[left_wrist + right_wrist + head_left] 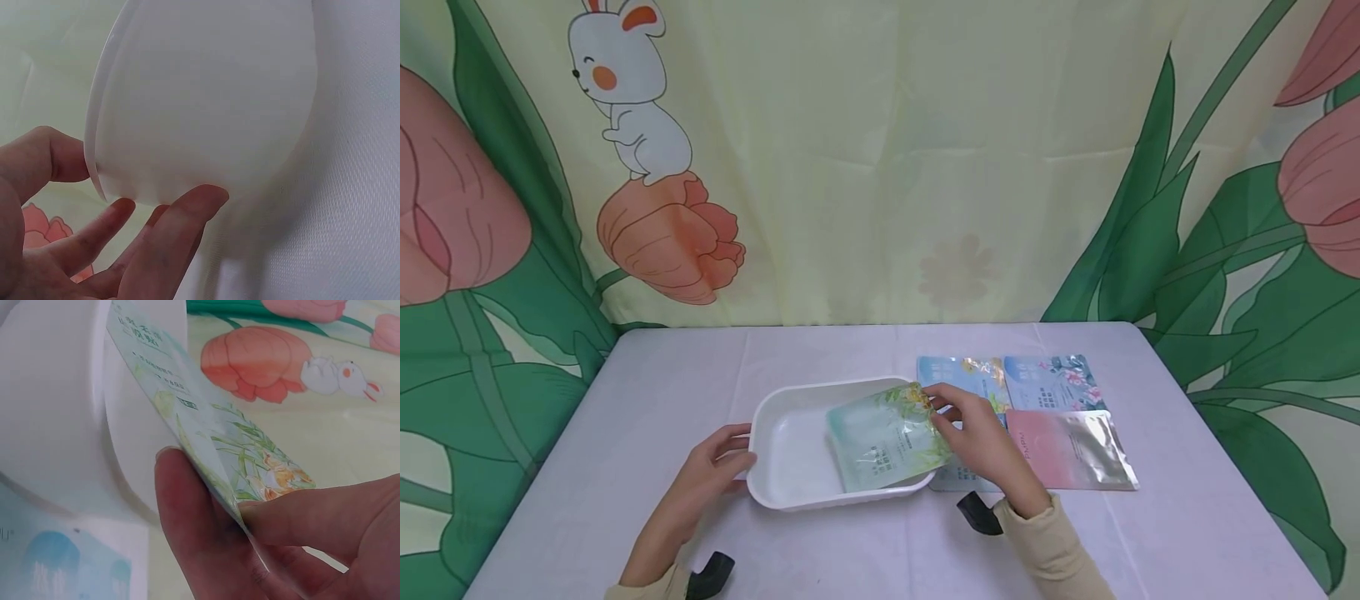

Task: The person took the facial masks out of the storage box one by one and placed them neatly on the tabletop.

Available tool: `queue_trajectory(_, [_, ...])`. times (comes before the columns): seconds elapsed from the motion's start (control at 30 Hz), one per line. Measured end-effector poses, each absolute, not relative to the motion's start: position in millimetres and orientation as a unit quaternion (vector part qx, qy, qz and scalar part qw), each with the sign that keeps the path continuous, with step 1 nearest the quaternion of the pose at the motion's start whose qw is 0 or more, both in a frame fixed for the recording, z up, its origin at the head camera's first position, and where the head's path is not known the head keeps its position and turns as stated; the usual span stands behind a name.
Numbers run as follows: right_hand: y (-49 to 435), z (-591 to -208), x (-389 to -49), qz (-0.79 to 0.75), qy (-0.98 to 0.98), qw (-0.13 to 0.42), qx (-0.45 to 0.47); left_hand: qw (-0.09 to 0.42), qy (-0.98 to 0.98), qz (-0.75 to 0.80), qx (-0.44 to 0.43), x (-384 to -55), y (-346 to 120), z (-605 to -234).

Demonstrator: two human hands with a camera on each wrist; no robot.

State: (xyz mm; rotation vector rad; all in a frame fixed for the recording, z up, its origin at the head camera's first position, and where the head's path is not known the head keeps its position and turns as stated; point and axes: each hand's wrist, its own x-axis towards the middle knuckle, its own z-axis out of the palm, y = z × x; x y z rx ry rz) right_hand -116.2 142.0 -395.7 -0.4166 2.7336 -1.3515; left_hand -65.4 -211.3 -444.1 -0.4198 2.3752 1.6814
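Note:
A white plastic tray sits on the table, its rounded end also filling the left wrist view. At that left end my left hand grips the rim, thumb and fingers touching the wall. My right hand pinches the right edge of a pale green sheet mask packet with floral print. In the head view this packet slants over the tray's right half; whether its far end touches the tray floor I cannot tell. The right wrist view shows the packet between thumb and fingers.
Right of the tray lie a blue packet, a blue floral packet and a pink and silver packet. Another blue packet is partly hidden under my right hand. A white cloth covers the table; a printed curtain hangs behind.

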Motion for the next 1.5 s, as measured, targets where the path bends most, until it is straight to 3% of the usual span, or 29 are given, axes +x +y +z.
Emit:
queue_trajectory(0.57, [179, -390, -114, -0.437, 0.890, 0.007, -0.132, 0.100, 0.805, 0.566, -0.144, -65, -211, -446])
queue_trajectory(1.5, [223, -378, -110, -0.452, 0.886, 0.022, -0.098, 0.097, 0.801, 0.573, -0.143, -64, -213, -449])
